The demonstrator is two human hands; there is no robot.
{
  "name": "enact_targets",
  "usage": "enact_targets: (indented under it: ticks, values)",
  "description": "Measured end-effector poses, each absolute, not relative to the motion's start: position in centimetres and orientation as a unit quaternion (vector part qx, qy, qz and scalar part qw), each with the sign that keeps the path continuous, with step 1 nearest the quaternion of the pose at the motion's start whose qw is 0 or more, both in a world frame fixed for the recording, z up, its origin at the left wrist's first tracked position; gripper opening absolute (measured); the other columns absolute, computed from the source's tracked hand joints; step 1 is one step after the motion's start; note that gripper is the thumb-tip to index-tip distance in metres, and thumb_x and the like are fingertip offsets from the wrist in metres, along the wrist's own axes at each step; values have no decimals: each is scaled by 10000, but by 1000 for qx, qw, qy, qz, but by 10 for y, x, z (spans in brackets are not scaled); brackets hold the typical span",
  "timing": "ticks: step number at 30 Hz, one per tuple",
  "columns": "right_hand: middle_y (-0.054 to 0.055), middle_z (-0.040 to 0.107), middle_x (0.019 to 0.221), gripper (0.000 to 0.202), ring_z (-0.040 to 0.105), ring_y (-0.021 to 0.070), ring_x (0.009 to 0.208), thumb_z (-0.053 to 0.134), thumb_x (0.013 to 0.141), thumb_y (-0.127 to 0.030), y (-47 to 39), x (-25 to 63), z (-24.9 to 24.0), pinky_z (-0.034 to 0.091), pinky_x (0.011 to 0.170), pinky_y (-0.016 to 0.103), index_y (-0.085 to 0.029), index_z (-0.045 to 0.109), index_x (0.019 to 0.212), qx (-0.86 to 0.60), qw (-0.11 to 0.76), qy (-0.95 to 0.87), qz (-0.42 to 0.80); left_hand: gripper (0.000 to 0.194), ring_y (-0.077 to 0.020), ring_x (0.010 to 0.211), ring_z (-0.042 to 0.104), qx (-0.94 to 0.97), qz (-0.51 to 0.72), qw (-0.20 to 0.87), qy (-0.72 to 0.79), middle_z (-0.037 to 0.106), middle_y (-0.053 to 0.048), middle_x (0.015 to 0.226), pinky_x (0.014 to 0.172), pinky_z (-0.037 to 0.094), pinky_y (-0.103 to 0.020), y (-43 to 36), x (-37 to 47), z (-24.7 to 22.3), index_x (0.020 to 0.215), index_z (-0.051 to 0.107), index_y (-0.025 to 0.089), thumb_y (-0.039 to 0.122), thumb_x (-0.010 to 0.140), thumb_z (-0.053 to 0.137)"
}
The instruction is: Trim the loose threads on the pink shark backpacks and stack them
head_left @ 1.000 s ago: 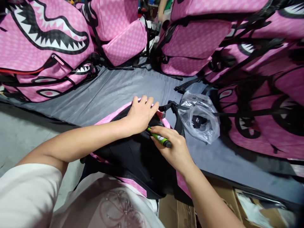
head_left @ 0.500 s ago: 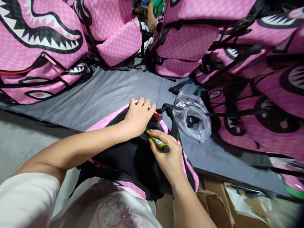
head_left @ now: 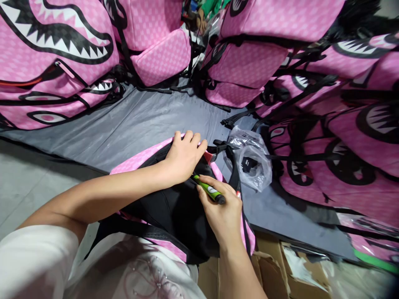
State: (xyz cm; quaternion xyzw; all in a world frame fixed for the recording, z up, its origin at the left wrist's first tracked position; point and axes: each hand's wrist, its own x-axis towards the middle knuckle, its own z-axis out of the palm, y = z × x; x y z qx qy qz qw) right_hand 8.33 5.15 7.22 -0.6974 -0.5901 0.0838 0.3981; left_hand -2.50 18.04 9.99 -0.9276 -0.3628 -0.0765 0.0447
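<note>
"From over there, what's in the right hand (head_left: 225,209)?"

"On my feed its grip is closed around a green pen-like tool (head_left: 209,190), fingers and thumb about the barrel, dark end near and to the right. The far end meets the black part of the pink-and-black bag (head_left: 170,211); I can't make out its tip."

"And the left hand (head_left: 186,158)?"

"I see it over the bag's far edge, fingers bent across it. Its underside is hidden, so I can't tell how closed that grip is."

"Where's the bag?"

"At the table's (head_left: 149,114) near edge, mid-view. A clear plastic bag (head_left: 254,168) lies just right of it."
</note>
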Motion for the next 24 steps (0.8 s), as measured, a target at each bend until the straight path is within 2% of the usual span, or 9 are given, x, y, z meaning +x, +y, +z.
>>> enact_targets:
  ticks: [6, 14, 24]
  values:
    - [54, 771, 1040, 155, 709, 243, 1001, 644, 843, -228, 52, 83, 72, 515, 943, 455, -246, 740, 962, -691, 410, -586, 102, 532, -304, 1227, 455, -928, -80, 43, -362, 513, -125, 1388, 969, 370, -444, 181, -26, 101, 1395, 459, 177, 300, 894, 589]
    - [56, 772, 1016, 146, 710, 247, 963, 654, 841, -230, 49, 82, 73, 521, 912, 459, -246, 730, 964, -707, 398, -579, 81, 564, -300, 1242, 441, -928, -72, 39, -364, 500, -121, 1408, 986, 355, -437, 181, -25, 101, 1414, 445, 199, 325, 891, 614]
    - [49, 773, 1004, 153, 712, 248, 963, 674, 829, -248, 51, 83, 72, 518, 930, 456, -243, 737, 969, -708, 403, -572, 95, 552, -308, 1228, 455, -931, -69, 42, -357, 505, -136, 1401, 976, 362, -451, 181, -26, 102, 1404, 447, 169, 316, 895, 606]
